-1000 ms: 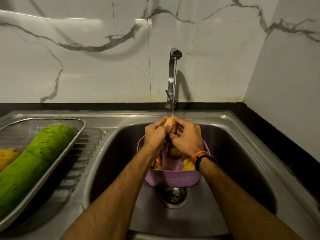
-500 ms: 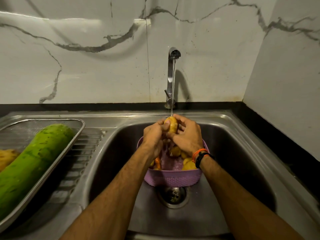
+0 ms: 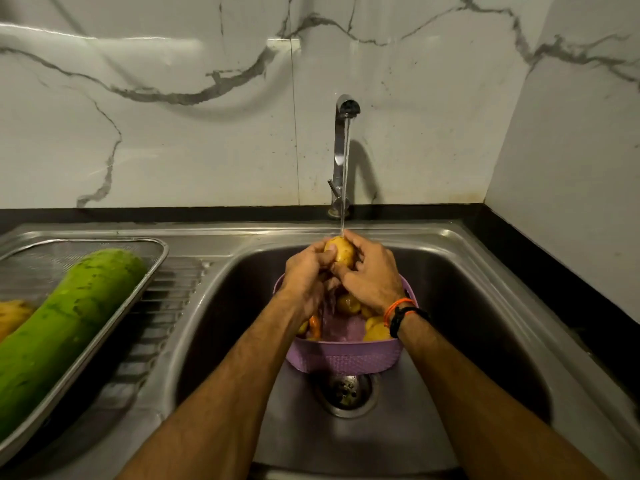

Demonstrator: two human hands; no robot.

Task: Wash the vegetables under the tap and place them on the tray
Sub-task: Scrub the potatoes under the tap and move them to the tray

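A yellow potato [image 3: 341, 251] sits under the thin stream from the tap [image 3: 343, 147]. My left hand [image 3: 306, 275] and my right hand [image 3: 372, 275] both grip it from either side, above a purple basket [image 3: 346, 356] in the sink [image 3: 467, 306]. More potatoes [image 3: 375, 332] and an orange carrot [image 3: 314, 325] lie in the basket, partly hidden by my hands. On the left draining board stands a metal tray [image 3: 152, 268] holding a long green gourd [image 3: 65, 327] and a yellow vegetable [image 3: 12, 315].
The drain [image 3: 346, 393] lies just in front of the basket. A black counter strip [image 3: 554, 289] runs along the sink's right side, below the marble corner wall. The ribbed draining board [image 3: 166, 306] shows between tray and basin.
The potato has turned between my fingers under the water, now standing more upright. Both hands stay in the same place above the basket.
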